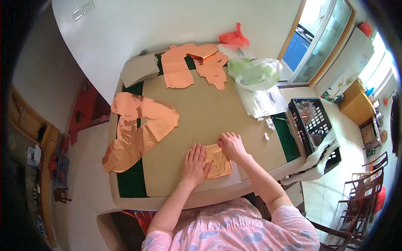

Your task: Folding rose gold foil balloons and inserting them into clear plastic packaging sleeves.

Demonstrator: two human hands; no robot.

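Note:
A flat, squarish packet of copper-coloured foil [218, 162] lies near the table's front edge, its top crinkled and shiny. My left hand [194, 165] rests flat with outstretched fingers along the packet's left side, the thumb lying over the foil. At its upper right corner my right hand [231, 146] presses down with curled fingers; the fingertips are hidden, so I cannot tell whether they pinch anything. A pale sheet [235, 173] shows beside the packet's lower right. To the left lies a large, irregular copper-coloured foil sheet [144, 129], creased and torn through in places.
Another cut foil sheet [178, 69] lies at the back, beside stacked grey boards [140, 69]. A green-white plastic bag [255, 73], a red bag [235, 37] and white crumpled bits [266, 136] are on the right. A black crate [312, 111] stands off the right edge.

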